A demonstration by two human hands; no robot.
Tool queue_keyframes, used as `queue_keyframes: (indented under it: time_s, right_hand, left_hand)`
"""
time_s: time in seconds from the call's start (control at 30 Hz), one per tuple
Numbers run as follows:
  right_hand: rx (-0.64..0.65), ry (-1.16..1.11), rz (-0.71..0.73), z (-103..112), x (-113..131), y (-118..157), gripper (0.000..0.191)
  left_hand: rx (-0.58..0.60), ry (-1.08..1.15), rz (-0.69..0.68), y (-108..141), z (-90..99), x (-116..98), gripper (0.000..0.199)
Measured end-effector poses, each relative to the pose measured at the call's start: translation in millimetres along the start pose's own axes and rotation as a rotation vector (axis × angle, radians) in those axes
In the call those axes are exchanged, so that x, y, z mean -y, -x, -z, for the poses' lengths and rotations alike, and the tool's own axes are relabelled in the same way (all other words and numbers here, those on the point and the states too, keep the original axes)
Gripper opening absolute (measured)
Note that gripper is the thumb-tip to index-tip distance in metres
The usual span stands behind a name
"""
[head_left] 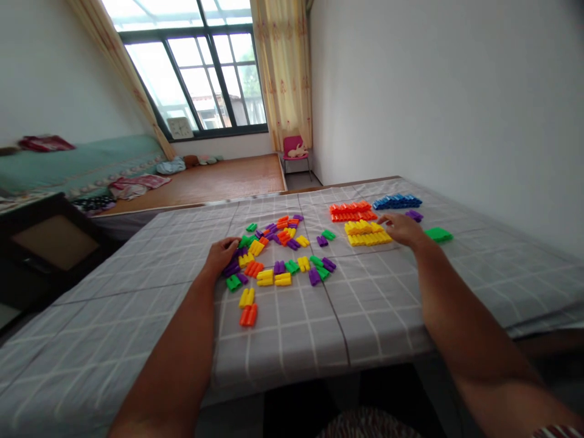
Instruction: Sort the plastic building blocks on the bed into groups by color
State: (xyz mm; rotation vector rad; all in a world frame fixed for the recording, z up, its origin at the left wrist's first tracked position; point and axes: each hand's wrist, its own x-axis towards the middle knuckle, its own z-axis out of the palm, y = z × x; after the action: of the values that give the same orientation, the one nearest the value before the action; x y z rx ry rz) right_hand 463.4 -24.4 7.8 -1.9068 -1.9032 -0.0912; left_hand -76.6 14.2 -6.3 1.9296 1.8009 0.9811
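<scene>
My left hand (223, 250) rests at the left edge of a loose heap of small plastic building blocks. Its fingers are curled beside a green block (246, 241); whatever may be in them is hidden. Over the right end of a stacked yellow row (368, 238) is my right hand (402, 229), thumb and fingertips pinched at a yellow block (376, 227) on the top layer. Each block looks like short tubes joined side by side. Orange, purple, green and yellow ones, such as this orange block (249, 316), lie scattered between the hands.
Behind the yellow row stand an orange stack (351, 211) and a blue stack (396, 202). Purple blocks (414, 215) and a green group (438, 235) lie to the right. A checked grey cloth (292, 340) covers the table. A white wall rises on the right.
</scene>
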Motion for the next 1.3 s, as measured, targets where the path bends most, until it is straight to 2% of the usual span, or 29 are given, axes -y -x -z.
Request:
queue_keyframes:
  time_s: [0.1,0.2,0.27,0.37,0.5,0.67,0.77,0.83,0.9,1.0,1.07,1.17,1.3]
  right_hand:
    - [-0.037,-0.130,0.164,0.0,54.6,-3.1,0.029]
    - [0.121,-0.225,0.430,-10.6,117.3,-3.3,0.028]
    - [0.204,-0.193,0.543,-22.3,150.9,-6.8,0.030]
    - [0.271,-0.104,0.580,-42.3,184.8,-22.1,0.035]
    - [0.383,-0.011,0.497,-68.1,213.1,-50.0,0.036]
    - [0.426,0.008,0.425,-89.0,233.0,-70.6,0.035]
    - [0.473,0.015,0.395,-89.6,234.9,-77.4,0.043]
    - [0.484,0.013,0.386,-87.3,235.3,-80.1,0.037]
    - [0.437,-0.015,0.418,-86.5,237.2,-80.8,0.032]
    - [0.355,-0.046,0.528,-90.1,242.6,-78.7,0.038]
    - [0.351,-0.035,0.568,-93.1,245.5,-77.0,0.039]
    - [0.349,-0.048,0.536,-92.2,245.8,-74.7,0.039]
    - [0.298,-0.143,0.412,-79.6,240.1,-66.6,0.032]
  left_hand:
    - [0.001,0.005,-0.026,-0.8,-1.0,1.2,0.044]
    - [-0.002,0.032,-0.042,-2.2,-3.9,5.2,0.043]
    - [-0.006,0.053,-0.049,-2.6,-6.1,7.8,0.042]
    - [-0.012,0.073,-0.059,-2.5,-8.7,10.0,0.039]
    - [-0.014,0.097,-0.068,-3.1,-10.5,12.6,0.039]
    - [-0.005,0.099,-0.073,-5.6,-12.4,17.3,0.037]
    - [-0.017,0.100,-0.083,-5.7,-12.6,17.0,0.036]
    - [-0.018,0.083,-0.094,-5.2,-11.7,15.1,0.035]
    - [-0.011,0.068,-0.092,-4.5,-10.6,12.6,0.036]
    - [0.001,0.078,-0.079,-3.8,-9.5,9.9,0.037]
    - [0.005,0.091,-0.072,-3.3,-9.1,8.9,0.038]
    - [0.005,0.088,-0.072,-2.9,-8.4,8.1,0.038]
    - [0.002,0.069,-0.078,-3.7,-6.9,8.1,0.040]
